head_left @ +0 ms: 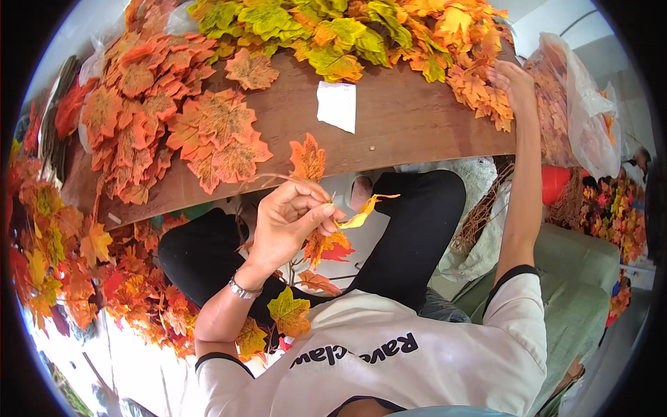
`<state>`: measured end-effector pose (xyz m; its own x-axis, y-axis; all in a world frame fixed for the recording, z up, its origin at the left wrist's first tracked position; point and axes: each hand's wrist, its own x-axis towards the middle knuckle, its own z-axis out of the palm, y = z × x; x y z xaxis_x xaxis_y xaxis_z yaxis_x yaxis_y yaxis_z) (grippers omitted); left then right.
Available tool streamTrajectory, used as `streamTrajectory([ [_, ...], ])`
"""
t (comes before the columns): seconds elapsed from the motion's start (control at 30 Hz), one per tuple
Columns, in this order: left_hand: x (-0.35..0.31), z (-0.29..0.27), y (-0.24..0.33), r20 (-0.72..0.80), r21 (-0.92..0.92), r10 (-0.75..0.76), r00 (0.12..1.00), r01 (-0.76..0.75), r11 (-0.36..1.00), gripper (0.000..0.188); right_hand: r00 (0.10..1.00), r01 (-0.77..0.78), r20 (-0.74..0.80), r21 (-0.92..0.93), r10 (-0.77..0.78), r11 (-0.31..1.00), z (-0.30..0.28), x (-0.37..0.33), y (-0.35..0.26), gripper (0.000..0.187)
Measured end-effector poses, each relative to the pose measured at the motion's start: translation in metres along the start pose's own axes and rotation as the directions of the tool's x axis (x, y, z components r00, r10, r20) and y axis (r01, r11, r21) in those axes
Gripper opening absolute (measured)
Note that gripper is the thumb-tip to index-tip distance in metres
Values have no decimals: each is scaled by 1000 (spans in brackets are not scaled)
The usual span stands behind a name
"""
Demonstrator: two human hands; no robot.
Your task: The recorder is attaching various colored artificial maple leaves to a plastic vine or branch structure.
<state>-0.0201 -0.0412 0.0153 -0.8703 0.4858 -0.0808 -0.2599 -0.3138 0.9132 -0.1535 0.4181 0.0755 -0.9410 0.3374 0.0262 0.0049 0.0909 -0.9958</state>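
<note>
My left hand [295,215] is closed in a pinch above my lap, gripping the thin brown stem of an artificial maple leaf garland. A yellow leaf [365,210] sticks out to the right of its fingertips. An orange leaf [308,158] stands above the hand, and more orange and red leaves [323,249] hang below it. A yellow-green leaf [289,313] lies lower, against my shirt. My right hand [515,87] stretches to the table's far right, its fingers apart at the edge of a pile of loose orange leaves [481,87]. Its fingertips are partly hidden.
Red-orange leaves [215,128] cover the left of the brown wooden table [410,118]; yellow-green leaves [340,42] lie at the back. White paper [336,106] rests mid-table. A clear plastic bag [580,104] of leaves stands right. Finished-looking leaf strands [90,243] hang left.
</note>
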Motion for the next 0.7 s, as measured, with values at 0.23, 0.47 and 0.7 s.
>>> streamTrajectory([
  [0.23,4,-5,-1,-64,-71,43,997,-48,996,10,789,-437,613,607,-41,663,142,-144,-8,18],
  [0.47,5,-5,4,-101,-76,129,987,-137,988,9,750,-612,612,495,252,617,253,-206,31,22],
  [0.7,3,-12,8,-113,-94,176,978,-187,978,8,655,-756,703,600,277,262,270,-233,33,19],
])
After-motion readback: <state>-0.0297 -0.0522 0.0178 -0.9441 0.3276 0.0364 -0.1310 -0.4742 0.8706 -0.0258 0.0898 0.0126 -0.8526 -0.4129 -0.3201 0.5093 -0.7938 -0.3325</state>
